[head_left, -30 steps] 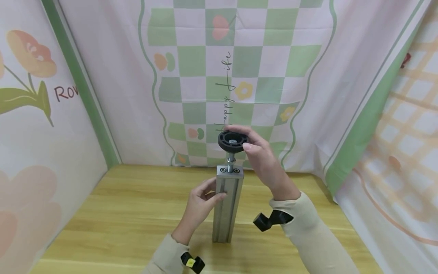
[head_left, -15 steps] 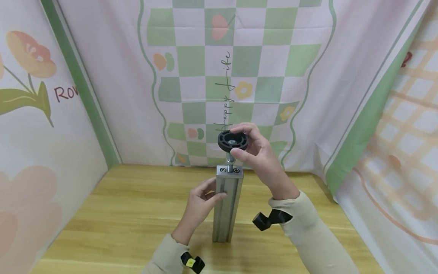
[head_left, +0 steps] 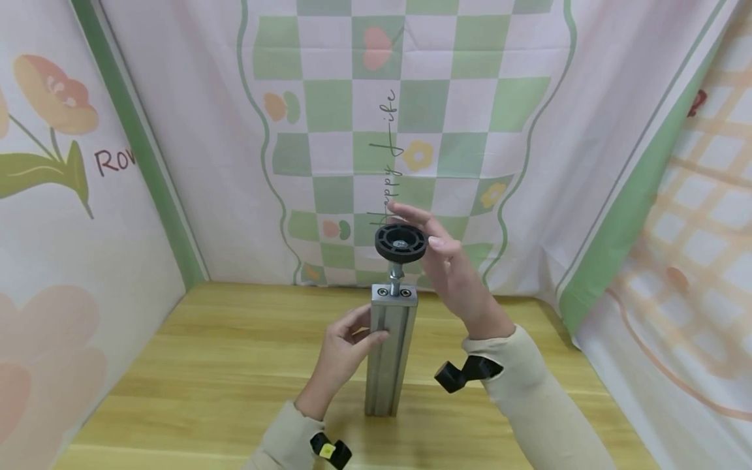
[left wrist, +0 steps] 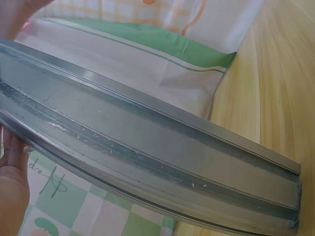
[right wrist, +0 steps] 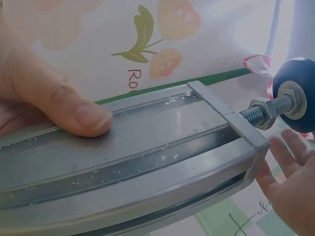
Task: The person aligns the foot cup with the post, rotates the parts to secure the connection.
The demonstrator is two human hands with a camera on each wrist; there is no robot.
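Observation:
An aluminium profile (head_left: 388, 359) with grooved sides stands upright on the wooden table. Its end plate (head_left: 395, 296) has two screws, and from its middle rises a threaded rod with nuts (right wrist: 266, 113). A round black levelling foot (head_left: 401, 243) tops the rod, hollow side up. My left hand (head_left: 346, 343) grips the upper part of the profile, thumb (right wrist: 91, 119) flat on one face and fingers behind it. My right hand (head_left: 458, 274) is at the foot's right side, fingers extended behind the rim and the thumb right at its edge.
The wooden table (head_left: 223, 365) is enclosed by patterned cloth at the back (head_left: 329, 104), left and right. A black wrist mount sits on each sleeve, the right one (head_left: 470, 373) close to the profile's right side.
The right fingers and thumb closed in on the foot half a second ago, then spread away from it to the right. The left hand and profile have stayed in place.

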